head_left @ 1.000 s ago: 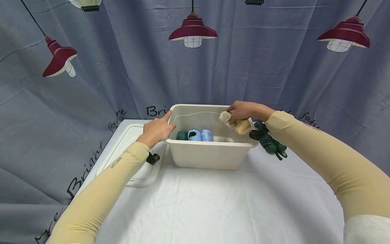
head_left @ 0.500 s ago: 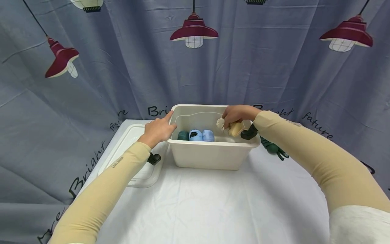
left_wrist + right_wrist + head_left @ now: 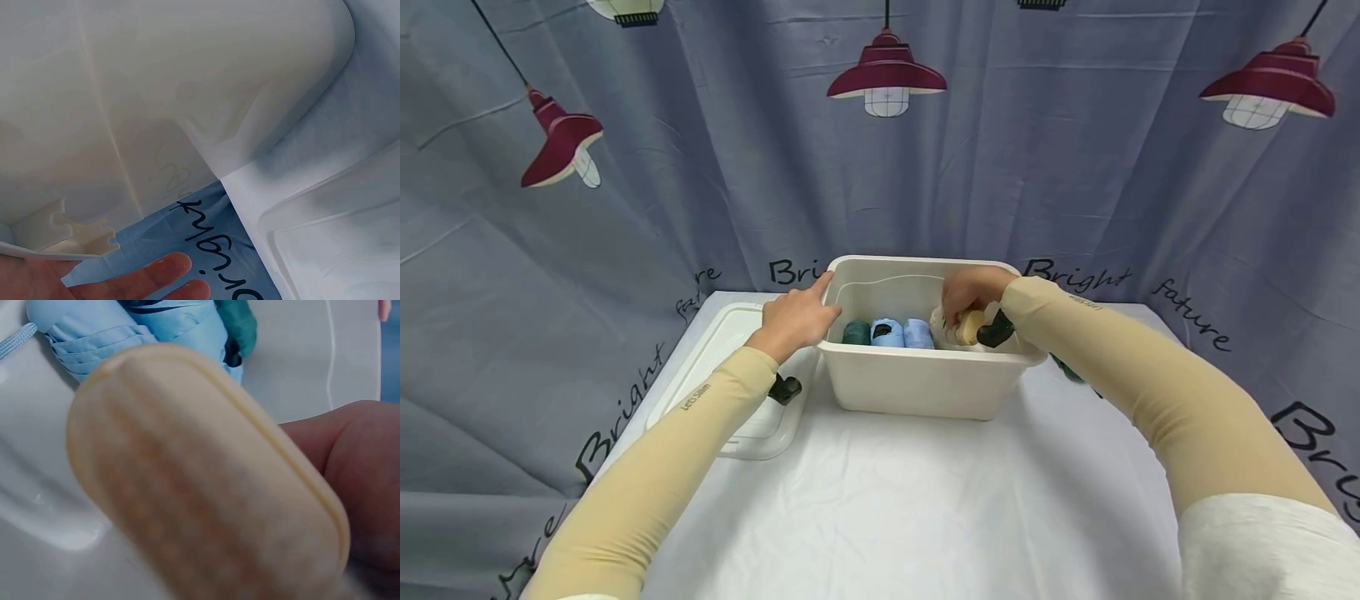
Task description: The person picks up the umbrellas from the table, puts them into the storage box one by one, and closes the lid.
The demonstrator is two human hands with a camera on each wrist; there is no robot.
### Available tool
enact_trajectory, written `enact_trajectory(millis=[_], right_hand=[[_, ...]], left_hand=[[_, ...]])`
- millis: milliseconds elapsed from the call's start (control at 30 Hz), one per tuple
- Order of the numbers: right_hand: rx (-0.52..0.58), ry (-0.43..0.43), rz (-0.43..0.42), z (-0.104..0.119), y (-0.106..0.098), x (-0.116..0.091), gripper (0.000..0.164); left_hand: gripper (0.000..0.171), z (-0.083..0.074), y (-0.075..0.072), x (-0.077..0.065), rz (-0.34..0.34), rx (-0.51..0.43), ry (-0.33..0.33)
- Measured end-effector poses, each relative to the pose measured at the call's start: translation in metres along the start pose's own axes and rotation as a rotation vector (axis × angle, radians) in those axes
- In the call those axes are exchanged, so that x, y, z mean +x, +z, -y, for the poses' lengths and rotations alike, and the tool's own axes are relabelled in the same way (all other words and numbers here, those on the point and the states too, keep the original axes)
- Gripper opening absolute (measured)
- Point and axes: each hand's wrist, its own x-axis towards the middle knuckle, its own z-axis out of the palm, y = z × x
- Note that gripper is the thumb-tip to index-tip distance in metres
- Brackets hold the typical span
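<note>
Cream umbrella [image 3: 972, 327] down inside the box [image 3: 917, 385], gripped by the nearer right hand [image 3: 970, 292], handle facing that wrist, blue umbrellas [image 3: 917, 334] just left; left hand [image 3: 796, 317], fingers straight, touches the rim.

Backdrop: blue-grey curtain [image 3: 737, 108], soft vertical folds. Three dark red lamps printed on it: left lamp [image 3: 561, 133] tilted, centre lamp [image 3: 887, 71] upright, right lamp [image 3: 1273, 77] slightly tilted. Black cords, white gridded bulbs. Cream print with dark ribbed band [image 3: 628, 12] cut off up top; another dark ribbed band further right. Black script: "Bright" [image 3: 1078, 281] behind the tabletop [image 3: 940, 500], "fature" [image 3: 1191, 317] beside it, more running diagonally down the left. Tabletop white, faintly creased, lightly shadowed.
</note>
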Motion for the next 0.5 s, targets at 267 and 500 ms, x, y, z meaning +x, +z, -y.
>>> enact_trajectory(millis=[267, 500], right_hand=[[-0.012, 0.019, 0.005, -0.001, 0.006, 0.010, 0.024], [-0.007, 0.030, 0.030, -0.004, 0.014, 0.018, 0.018]], left_hand=[[0.070, -0.002, 0.000, 0.001, -0.004, 0.003, 0.008], [0.070, -0.001, 0.001, -0.001, -0.007, 0.009, 0.002]])
